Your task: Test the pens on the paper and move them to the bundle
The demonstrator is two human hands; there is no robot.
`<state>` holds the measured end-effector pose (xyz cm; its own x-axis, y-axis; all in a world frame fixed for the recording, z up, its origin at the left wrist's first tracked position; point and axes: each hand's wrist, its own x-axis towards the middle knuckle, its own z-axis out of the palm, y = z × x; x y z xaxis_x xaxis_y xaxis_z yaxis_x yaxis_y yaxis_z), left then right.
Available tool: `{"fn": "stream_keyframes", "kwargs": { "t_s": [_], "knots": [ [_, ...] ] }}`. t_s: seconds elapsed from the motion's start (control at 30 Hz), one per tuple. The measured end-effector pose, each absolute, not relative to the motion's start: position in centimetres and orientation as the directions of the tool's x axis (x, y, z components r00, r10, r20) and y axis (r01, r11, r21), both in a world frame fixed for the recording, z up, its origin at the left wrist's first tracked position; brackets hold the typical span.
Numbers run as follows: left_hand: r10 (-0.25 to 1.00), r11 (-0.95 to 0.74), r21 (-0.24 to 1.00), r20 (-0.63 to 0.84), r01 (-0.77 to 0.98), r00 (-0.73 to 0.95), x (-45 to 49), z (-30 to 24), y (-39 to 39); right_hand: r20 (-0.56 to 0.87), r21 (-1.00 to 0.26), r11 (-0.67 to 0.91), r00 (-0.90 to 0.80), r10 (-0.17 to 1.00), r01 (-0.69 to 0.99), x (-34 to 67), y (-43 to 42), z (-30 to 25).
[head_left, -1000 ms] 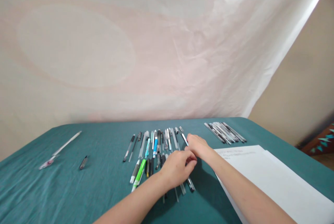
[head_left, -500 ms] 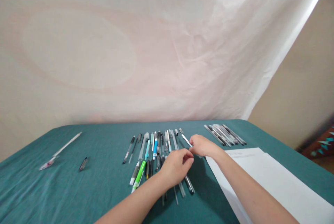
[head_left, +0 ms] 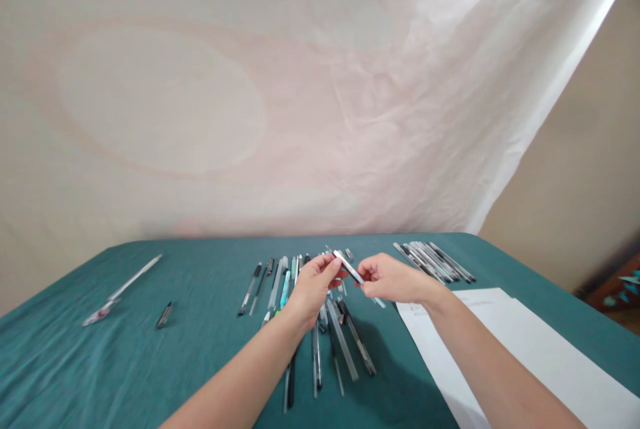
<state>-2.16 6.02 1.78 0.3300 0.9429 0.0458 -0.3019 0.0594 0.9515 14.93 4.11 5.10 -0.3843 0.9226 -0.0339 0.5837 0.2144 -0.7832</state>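
Note:
Above the middle of the table, a slim white-and-dark pen (head_left: pixel 349 267) slants between my two hands. My left hand (head_left: pixel 314 287) has thumb and fingers closed at its upper, pointed end. My right hand (head_left: pixel 393 277) pinches the barrel lower down, and the clear lower end sticks out below the fingers. Many pens lie under and around my hands, among them a light-blue pen (head_left: pixel 285 289) and a long clear pen (head_left: pixel 343 342). A small pen cap (head_left: pixel 349 254) rests just behind my hands. My left hand and forearm hide part of the pile.
At the back right lies a row of similar pens (head_left: pixel 436 262). White paper sheets (head_left: pixel 510 342) cover the right side under my right forearm. On the left are a short dark cap-like piece (head_left: pixel 164 315) and a long white stick in clear wrapping (head_left: pixel 123 291). Green cloth (head_left: pixel 100 375) covers the table.
My left hand has risen away from the lower pens, and its fingers now close on the pen's upper end. The pen has been lifted and moved slightly left in my right hand.

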Motion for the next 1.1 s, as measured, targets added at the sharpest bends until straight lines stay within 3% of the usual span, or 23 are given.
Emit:
{"fn": "stream_keyframes", "kwargs": {
  "t_s": [0.23, 0.47, 1.1],
  "knots": [
    [0.979, -0.020, 0.949, 0.082, -0.314, 0.186, -2.7, 2.0, 6.8, -0.199, -0.808, 0.127, -0.470, 0.860, 0.575, 15.6, 3.6, 5.9],
    [0.984, -0.179, 0.921, 0.163, -0.346, -0.077, -4.3, 3.0, 8.5, -0.331, -0.599, 0.199, -0.466, 0.820, 0.776, 17.5, 3.4, 6.3],
    [0.986, -0.167, 0.941, 0.160, -0.294, -0.047, -3.9, 2.9, 8.1, -0.330, -0.612, 0.190, -0.466, 0.821, 0.768, 16.8, 3.0, 7.1]
  ]
}}
